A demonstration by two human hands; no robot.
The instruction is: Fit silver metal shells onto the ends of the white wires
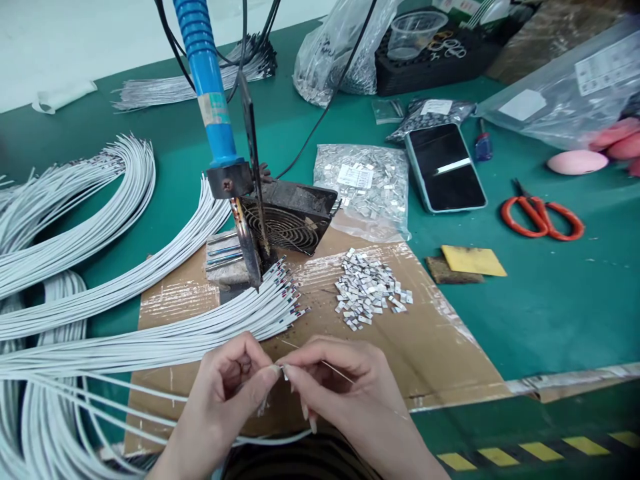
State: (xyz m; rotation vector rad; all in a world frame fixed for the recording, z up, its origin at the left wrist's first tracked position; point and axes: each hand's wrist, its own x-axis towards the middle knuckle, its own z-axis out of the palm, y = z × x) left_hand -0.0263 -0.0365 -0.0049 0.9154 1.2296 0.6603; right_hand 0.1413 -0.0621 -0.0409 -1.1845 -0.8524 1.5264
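Over the front of the cardboard sheet [425, 373], my left hand [227, 387] and my right hand [345, 387] meet fingertip to fingertip. Both are closed in a pinch. A tiny silvery-white piece [285, 373] shows between the fingertips, largely covered by them. What my left fingers grip is hidden. Thin solder wire [340, 372] runs through my right hand, its tip sticking out above the fingers. Just beyond my hands lie white cables [200, 337] with stripped ends. A pile of small metal connectors [367, 290] rests on the cardboard behind my right hand.
A blue-handled soldering iron [205, 87] points down over the cables, beside a black fan [290, 217]. Further right are a bag of connectors [370, 180], a phone [445, 167], red-handled scissors [543, 217] and a yellow sponge [473, 260]. More cable bundles [100, 220] fill the left.
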